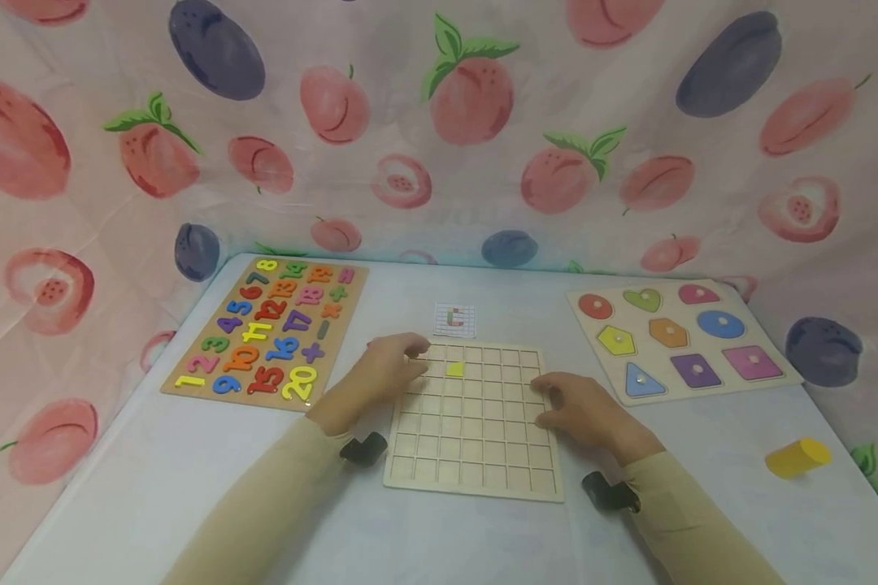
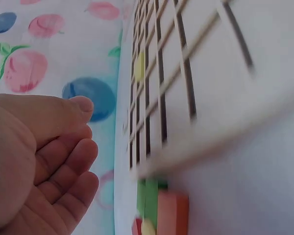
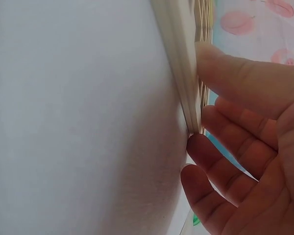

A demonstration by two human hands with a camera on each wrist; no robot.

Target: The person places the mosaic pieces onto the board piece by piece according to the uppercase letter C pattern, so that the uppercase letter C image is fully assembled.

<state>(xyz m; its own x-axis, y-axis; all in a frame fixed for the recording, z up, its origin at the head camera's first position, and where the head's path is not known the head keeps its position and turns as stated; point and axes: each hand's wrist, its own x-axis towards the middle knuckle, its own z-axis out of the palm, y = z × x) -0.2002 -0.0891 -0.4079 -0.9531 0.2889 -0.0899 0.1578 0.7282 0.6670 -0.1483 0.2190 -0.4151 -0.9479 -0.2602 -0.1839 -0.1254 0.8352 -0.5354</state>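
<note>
Beige sleeves reach in from the near side, each with a dark wrist camera at its cuff, and white cloth spreads between them up to the near edge of a pale wooden grid board. That edge and the near corners stand clear of both hands, with room on the cloth before them. On the right, just beyond the board's lower half, the right hand meets the side edge: its thumb and forefinger are spread apart along the rim, touching it without clasping it. Well out to that side, a yellow cylinder lies on the cloth. The left hand is by the far left corner, its thumb and forefinger over the left border, loosely bent and holding nothing; whether they touch the wood I cannot tell. In the left wrist view, green and reddish blocks sit close beside the board's edge. A yellow tile lies on the grid in the second row from the far edge, to the right of the left fingertips and well apart from the right ones. Strips of cloth separate the board from a number puzzle at left and a shape puzzle at right. Just past the far edge lies a small pattern card, then fruit-printed fabric.
</note>
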